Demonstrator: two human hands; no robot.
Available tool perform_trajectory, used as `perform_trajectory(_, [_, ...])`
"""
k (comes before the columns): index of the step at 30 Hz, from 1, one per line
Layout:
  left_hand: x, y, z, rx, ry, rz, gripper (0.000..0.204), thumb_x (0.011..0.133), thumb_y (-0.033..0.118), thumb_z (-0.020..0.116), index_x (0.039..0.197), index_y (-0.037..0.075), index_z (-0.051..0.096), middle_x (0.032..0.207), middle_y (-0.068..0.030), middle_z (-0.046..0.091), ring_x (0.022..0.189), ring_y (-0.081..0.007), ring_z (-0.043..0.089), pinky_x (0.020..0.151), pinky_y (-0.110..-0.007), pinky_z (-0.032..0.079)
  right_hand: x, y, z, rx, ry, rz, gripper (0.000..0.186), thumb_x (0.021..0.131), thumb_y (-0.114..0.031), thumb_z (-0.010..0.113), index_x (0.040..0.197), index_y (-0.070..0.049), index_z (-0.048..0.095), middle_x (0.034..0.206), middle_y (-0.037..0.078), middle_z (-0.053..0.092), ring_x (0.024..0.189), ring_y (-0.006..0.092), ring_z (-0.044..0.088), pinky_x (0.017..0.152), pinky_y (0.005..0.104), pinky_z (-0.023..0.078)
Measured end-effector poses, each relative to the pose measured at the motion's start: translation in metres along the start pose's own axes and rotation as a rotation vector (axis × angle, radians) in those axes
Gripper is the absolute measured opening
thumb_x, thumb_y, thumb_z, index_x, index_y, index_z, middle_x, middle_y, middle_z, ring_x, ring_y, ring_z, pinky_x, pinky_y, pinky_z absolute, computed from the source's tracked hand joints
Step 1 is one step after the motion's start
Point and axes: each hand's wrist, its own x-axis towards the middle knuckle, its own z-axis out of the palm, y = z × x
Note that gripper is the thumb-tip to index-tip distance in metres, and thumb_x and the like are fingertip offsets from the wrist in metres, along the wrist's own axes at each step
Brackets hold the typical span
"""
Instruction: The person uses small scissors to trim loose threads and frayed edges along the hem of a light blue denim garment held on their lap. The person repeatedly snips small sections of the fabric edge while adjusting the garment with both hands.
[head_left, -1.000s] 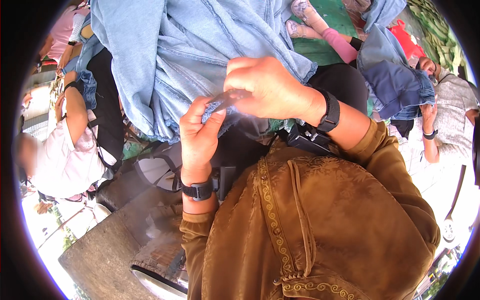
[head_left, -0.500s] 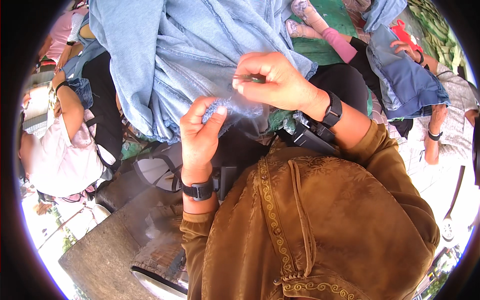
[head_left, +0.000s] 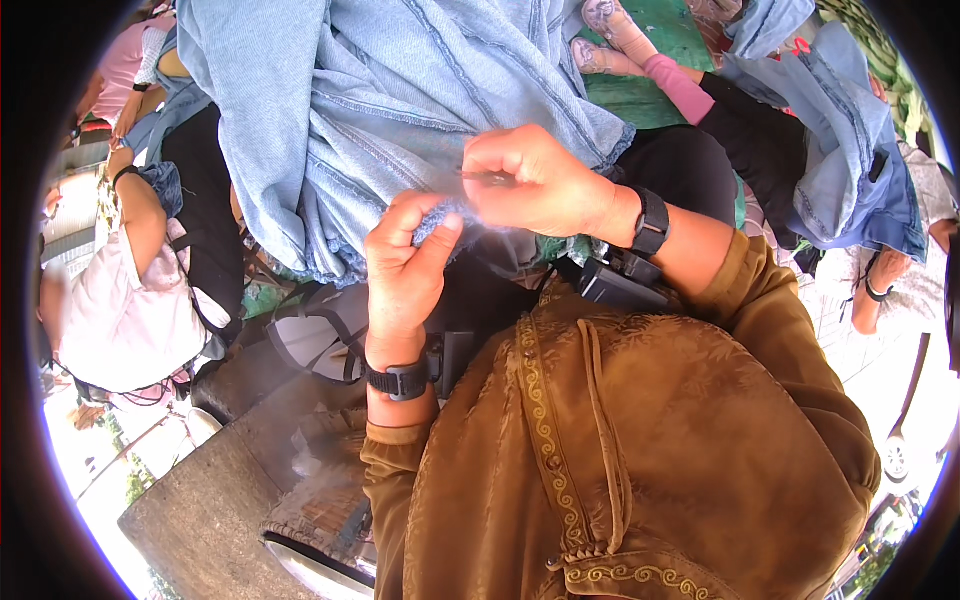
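Note:
A large piece of light blue denim [head_left: 390, 100] with raised seams is spread in front of me and over my lap. My left hand [head_left: 403, 275] is closed, pinching the frayed edge [head_left: 430, 224] of the denim between thumb and bent fingers. Just right of it, my right hand [head_left: 545, 190] is curled round a slim, dark metal tool [head_left: 487, 179]. Only a short length of that tool shows between the fingers, so its exact kind is hidden. The right fingertips are close to the fringe, and haze blurs the loose threads there.
At the left sits a person in a pale top [head_left: 130, 310]. Another person at the right handles blue denim [head_left: 850, 150]. Pink-sleeved legs [head_left: 680, 88] rest on a green surface [head_left: 640, 105] ahead. A concrete slab [head_left: 210, 500] lies at lower left.
My right hand has come down and slightly left, closer to my left hand. The left hand has shifted a little right, still pinching the fringe. The right-hand person's denim has been lifted and spread.

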Motion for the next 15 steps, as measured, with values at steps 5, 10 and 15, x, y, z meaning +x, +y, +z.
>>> perform_trajectory(5, [0.001,-0.001,0.000,0.048,0.012,0.019,0.012,0.082,-0.002,0.063,0.094,-0.002,0.061,0.084,-0.0023,0.056,0.080,-0.0100,0.050,0.074,-0.023,0.041,-0.007,-0.025,0.004,0.308,0.039,0.139,0.012,0.078,-0.005,0.057,0.067,-0.001,0.053,0.059,-0.005,0.043,0.058,0.0026,0.035,0.050,0.0244,0.031])
perform_trajectory(10, [-0.002,0.002,0.001,-0.019,0.053,-0.071,0.010,0.084,-0.001,0.062,0.095,-0.001,0.061,0.084,-0.0004,0.058,0.080,-0.0088,0.051,0.075,-0.022,0.041,-0.007,-0.042,-0.016,0.374,0.077,0.218,0.007,0.079,-0.003,0.053,0.073,-0.004,0.054,0.069,-0.005,0.047,0.063,0.0026,0.038,0.055,0.0201,0.030])
perform_trajectory(15, [-0.003,0.013,0.004,-0.272,0.120,-0.144,0.009,0.088,0.002,0.059,0.096,0.000,0.063,0.084,0.0016,0.061,0.077,-0.0058,0.052,0.074,-0.022,0.043,-0.023,-0.022,-0.053,-0.014,0.272,0.233,0.018,0.080,-0.015,0.066,0.074,0.000,0.060,0.064,-0.003,0.053,0.064,0.0045,0.046,0.059,0.0229,0.040])
